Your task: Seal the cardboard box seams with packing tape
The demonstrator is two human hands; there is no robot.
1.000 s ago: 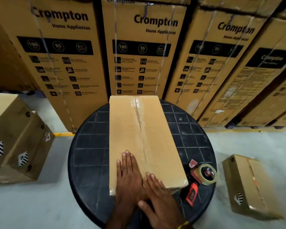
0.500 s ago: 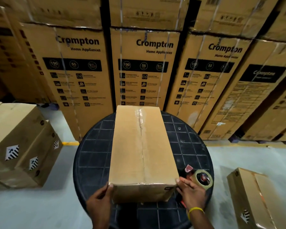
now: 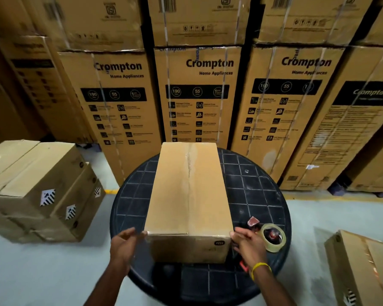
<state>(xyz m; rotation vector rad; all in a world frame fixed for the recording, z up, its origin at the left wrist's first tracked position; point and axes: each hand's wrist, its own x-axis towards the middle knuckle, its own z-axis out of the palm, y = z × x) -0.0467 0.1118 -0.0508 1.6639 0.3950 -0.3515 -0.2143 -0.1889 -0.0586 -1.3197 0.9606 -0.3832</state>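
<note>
A long plain cardboard box (image 3: 188, 195) lies lengthwise on a round black table (image 3: 259, 195), with clear tape running along its top centre seam. My left hand (image 3: 126, 244) is at the box's near left corner, fingers spread, fingertips just touching the edge. At the near right corner my right hand (image 3: 248, 245), with a yellow wristband, is also spread, its fingertips against the box. Neither hand grips anything. A tape dispenser with a clear roll (image 3: 273, 238) and red parts rests on the table just right of my right hand.
Stacked cardboard boxes (image 3: 38, 186) stand on the floor to the left. Another box (image 3: 363, 268) lies on the floor at the right. A wall of tall Crompton cartons (image 3: 197, 96) rises directly behind the table.
Both hands left the box's top, where they lay flat, and went to its near corners. Their hold of half a second ago has loosened. The view has tilted upward.
</note>
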